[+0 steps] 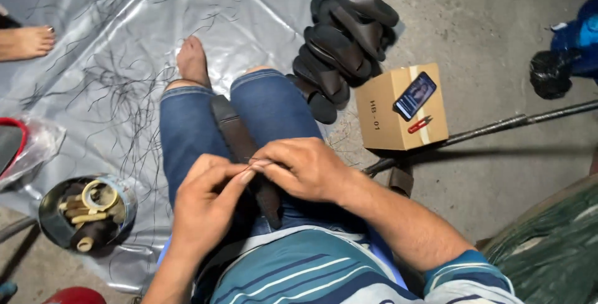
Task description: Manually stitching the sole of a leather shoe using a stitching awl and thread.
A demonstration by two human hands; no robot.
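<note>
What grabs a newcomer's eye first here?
Both hands, left hand and right hand, meet at centre over a dark strap lying across the person's lap. Upper middle sits a pile of dark sandals; right of it, a cardboard box carries a phone.

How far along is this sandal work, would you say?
A stack of dark sandals lies on the floor, looking finished. In hand: the left hand and right hand meet over a brown sole lying on the lap. How many remain cannot be told.
</note>
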